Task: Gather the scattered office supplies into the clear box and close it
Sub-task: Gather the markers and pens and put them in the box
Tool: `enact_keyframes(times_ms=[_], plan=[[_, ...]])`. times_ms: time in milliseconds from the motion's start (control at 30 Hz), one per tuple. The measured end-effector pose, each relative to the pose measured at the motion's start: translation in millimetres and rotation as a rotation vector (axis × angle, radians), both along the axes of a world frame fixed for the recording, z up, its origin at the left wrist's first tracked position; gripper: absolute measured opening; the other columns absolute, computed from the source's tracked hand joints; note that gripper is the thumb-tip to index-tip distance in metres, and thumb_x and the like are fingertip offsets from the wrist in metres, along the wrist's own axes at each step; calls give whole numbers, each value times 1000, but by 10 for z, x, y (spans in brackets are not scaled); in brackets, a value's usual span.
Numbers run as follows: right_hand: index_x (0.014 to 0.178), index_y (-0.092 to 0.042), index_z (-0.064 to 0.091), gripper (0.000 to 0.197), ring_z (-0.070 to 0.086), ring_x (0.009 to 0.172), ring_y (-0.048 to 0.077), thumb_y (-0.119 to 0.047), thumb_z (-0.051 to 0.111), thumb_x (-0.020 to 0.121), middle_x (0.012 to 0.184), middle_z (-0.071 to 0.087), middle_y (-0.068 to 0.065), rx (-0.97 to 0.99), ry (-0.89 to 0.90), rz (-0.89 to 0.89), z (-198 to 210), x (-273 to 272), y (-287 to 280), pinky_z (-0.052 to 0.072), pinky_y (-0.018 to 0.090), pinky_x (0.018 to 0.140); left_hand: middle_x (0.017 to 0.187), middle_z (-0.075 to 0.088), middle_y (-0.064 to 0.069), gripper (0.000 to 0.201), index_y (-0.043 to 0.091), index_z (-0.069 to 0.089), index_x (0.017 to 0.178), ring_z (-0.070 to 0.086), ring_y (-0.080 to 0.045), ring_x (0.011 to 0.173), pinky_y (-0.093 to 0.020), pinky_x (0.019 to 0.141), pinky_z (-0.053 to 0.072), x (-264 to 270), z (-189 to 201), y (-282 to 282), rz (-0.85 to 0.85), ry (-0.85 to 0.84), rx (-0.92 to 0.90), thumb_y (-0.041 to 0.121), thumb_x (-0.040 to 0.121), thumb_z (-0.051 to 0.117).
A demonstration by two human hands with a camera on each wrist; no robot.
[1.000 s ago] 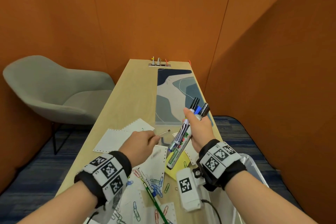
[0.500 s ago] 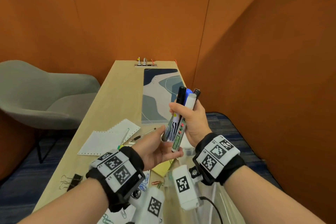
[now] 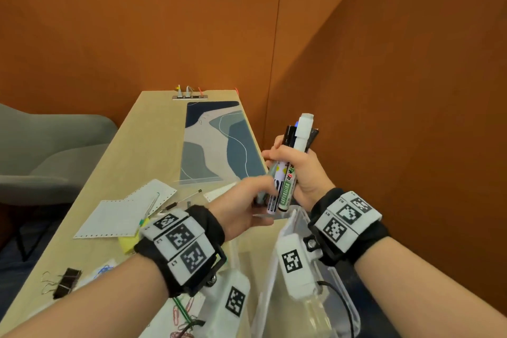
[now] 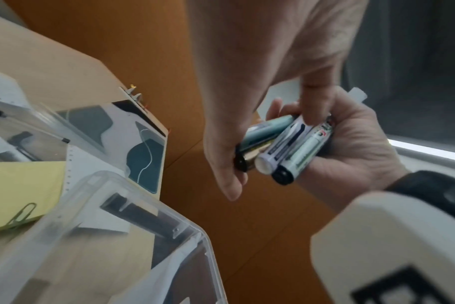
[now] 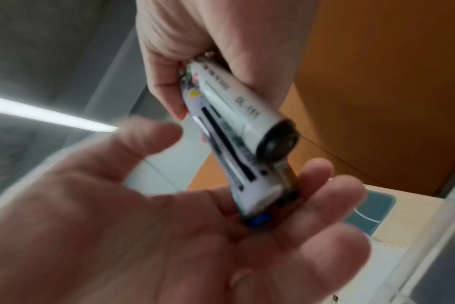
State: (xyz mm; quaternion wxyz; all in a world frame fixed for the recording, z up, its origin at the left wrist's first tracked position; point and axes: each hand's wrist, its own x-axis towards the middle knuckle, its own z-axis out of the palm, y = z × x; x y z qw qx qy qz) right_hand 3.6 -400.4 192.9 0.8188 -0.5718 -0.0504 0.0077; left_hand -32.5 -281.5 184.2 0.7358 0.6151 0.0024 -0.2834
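Observation:
My right hand [image 3: 307, 173] grips a bundle of several markers [image 3: 288, 181] upright, just above the far corner of the clear box [image 3: 352, 310] at the table's right edge. My left hand [image 3: 244, 206] has come up to the bundle's lower ends. In the left wrist view its thumb and a finger lie on either side of the markers [image 4: 294, 148], above the box rim [image 4: 133, 183]. In the blurred right wrist view the marker ends [image 5: 260, 195] rest against the left hand [image 5: 169, 226], whose palm faces up.
On the wooden table lie perforated papers [image 3: 123, 211], yellow sticky notes [image 3: 129, 241], a thin pen [image 3: 189, 196], a black binder clip [image 3: 67, 281] and several paper clips [image 3: 181, 313]. A patterned desk mat [image 3: 216, 140] lies further back. A grey chair [image 3: 41, 151] stands left; orange partitions surround the table.
My left hand left the papers, came palm-up under the markers and now closes on their lower ends. The right hand brought the bundle upright and nearer the box.

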Motion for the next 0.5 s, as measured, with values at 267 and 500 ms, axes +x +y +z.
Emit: enact_keyframes(times_ms=[267,500], plan=[[97,-13,61,27,60,77,19,5,64,77,74,64,0,-104,52,58,-18,-141,-289,49,36,88,69,61,-7,24,7,59,72,61,-10,54,-17,55,55,-99,-36,-561,-74,-134,128,-16,75,53],[79,-11,56,10,60,68,16,-7,65,81,67,61,3,-241,159,34,-92,-220,-470,52,30,70,72,62,-9,15,12,61,73,60,-19,67,-30,68,53,-87,-125,-722,-16,-155,285,-3,74,61]])
